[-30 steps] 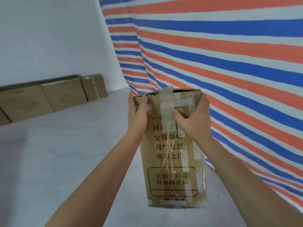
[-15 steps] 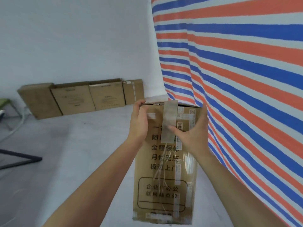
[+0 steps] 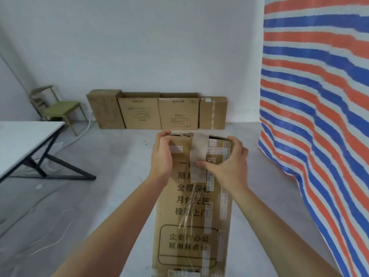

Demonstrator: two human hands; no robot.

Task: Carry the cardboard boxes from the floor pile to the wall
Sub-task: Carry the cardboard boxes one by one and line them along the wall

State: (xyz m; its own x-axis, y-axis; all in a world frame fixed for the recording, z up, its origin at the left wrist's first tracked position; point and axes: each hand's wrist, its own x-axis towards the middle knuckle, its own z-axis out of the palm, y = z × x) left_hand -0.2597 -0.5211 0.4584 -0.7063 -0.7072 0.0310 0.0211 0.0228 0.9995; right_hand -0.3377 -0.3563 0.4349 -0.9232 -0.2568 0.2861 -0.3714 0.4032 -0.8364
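Grey floor (image 3: 123, 162): smooth, matte, with thin pale cables trailing across the left side.
Back wall (image 3: 159, 47): plain, pale, bare above the boxes.
Striped tarp (image 3: 319, 108): red, blue and white bands, hanging on the right, lower edge near the floor.
Table (image 3: 22, 136): white top on dark angled legs, far left.
Chair (image 3: 58, 108): green seat, light frame, in the left corner beside the wall.
Boxes at wall (image 3: 159, 111): four brown cartons in a row on the floor, touching one another, backs against the wall.
Held cardboard box (image 3: 191, 206): tall, brown, upright, off the floor, centre foreground, between both forearms; black printed characters down the front, a rounded printed frame low down, a wide strip of tan tape over the top edge, clear tape and pale label strips on the right side, top flaps slightly open.
Left hand (image 3: 161, 154): curled over the top left corner, fingers hooked on the rim, gripping.
Right hand (image 3: 227, 162): wrapped round the top right edge, thumb pressed flat on the front by the tape, gripping.
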